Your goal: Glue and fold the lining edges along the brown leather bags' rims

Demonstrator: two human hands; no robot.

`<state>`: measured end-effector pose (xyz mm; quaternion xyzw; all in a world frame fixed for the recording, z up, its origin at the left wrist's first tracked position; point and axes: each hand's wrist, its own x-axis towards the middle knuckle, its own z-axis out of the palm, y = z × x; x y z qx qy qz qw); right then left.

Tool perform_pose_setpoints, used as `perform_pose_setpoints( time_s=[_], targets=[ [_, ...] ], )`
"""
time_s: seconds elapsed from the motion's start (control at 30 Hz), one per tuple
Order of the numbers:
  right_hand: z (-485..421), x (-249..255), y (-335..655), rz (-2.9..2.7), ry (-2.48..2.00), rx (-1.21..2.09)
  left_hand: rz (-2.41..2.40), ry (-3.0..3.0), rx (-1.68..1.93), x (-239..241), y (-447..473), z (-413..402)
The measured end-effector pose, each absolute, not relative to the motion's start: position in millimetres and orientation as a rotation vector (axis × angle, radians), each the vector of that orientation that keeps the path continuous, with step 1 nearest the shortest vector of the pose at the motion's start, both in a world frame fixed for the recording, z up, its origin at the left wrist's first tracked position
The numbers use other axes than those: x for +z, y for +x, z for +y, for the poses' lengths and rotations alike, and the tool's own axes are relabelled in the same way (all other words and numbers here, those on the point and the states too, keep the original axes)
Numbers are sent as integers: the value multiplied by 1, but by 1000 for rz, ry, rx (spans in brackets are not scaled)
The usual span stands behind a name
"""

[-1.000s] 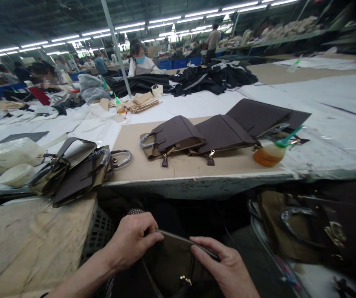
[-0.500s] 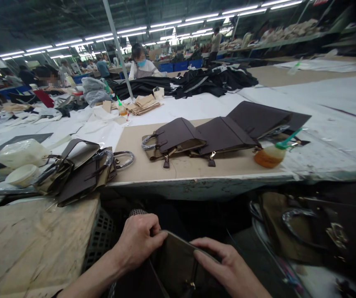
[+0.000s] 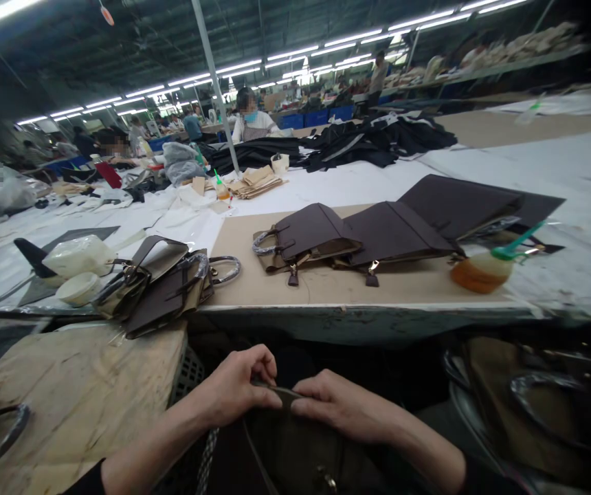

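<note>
A dark brown handbag [image 3: 295, 447] with an olive inner side lies before me, below the table edge. My left hand [image 3: 244, 385] pinches its upper edge between thumb and fingers. Close beside it, my right hand [image 3: 334, 405] grips the same edge, thumb on the near side. A small gold-coloured metal fitting shows low on the bag, blurred. The bag's lower part runs out of the picture.
Brown handbags [image 3: 321, 237] lie in a row on the table, near a glue bottle [image 3: 484, 269] with amber liquid. More bags [image 3: 159, 289] lie left by a white tub [image 3: 77, 289]. A covered board [image 3: 94, 385] stands at my left. Another bag [image 3: 512, 392] is at right. Co-workers sit beyond.
My right hand has moved left along the bag's edge, close to my left hand, its fingers now closed nearer the thumb. The view has swung slightly left.
</note>
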<state>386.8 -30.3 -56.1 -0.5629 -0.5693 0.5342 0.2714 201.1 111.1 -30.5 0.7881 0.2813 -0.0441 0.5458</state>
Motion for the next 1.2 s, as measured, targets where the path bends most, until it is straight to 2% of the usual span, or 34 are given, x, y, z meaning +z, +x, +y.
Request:
perform_pose_setpoints(
  time_s=[0.13,0.3,0.4,0.5,0.63,0.73,0.93,1.2],
  targets=[
    [-35,-51,391,-1507,-1469,1432,762,1975,-349,-19,182,134],
    [-29,-18,407,-1594,-1369,1560,639,1820,-509,-3,181,141],
    [-29,-10,413,-1729,-1435,1551,577,1729,-512,-7,189,134],
    [-34,-21,409,-1846,-1586,1400,603,1760,-472,-21,194,127],
    [-34,-42,396,-1721,-1529,1422,624,1803,-460,-32,192,123],
    [-22,-50,388,-1676,-1497,1467,613,1831,-470,-29,191,124],
    [1,-55,375,-1783,-1408,1343,525,1896,-386,-27,188,123],
    [-12,-35,367,-1756,-1497,1295,733,1571,-490,-13,175,126]
  ],
)
